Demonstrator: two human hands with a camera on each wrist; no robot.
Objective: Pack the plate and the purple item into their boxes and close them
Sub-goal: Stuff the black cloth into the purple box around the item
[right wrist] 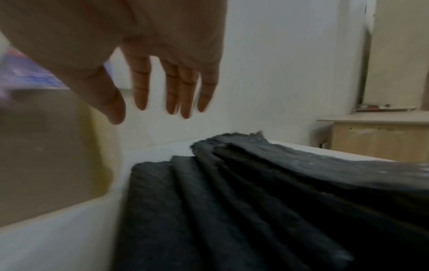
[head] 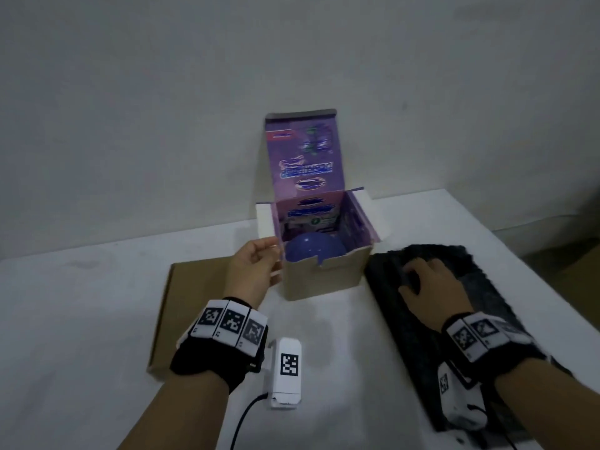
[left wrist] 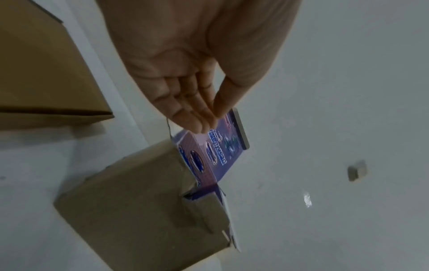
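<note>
An open cardboard box (head: 324,277) (left wrist: 144,201) stands mid-table with its purple-printed lid (head: 303,151) raised. A round purple item (head: 311,251) lies inside it. My left hand (head: 272,251) (left wrist: 209,119) is at the box's left side, fingers straight and thumb close to them, near the left flap (head: 264,222); it holds nothing that I can see. My right hand (head: 415,274) (right wrist: 162,110) hovers with spread straight fingers over a dark grey, rough-edged ridged slab (head: 487,287) (right wrist: 255,201) to the right of the box. Whether that slab is the plate is unclear.
A flat brown cardboard box (head: 191,287) (left wrist: 41,73) lies shut on the white table (head: 81,319), left of the open box and under my left wrist. A wall rises just behind the table. A light wooden cabinet (right wrist: 380,139) stands beyond the table's right end.
</note>
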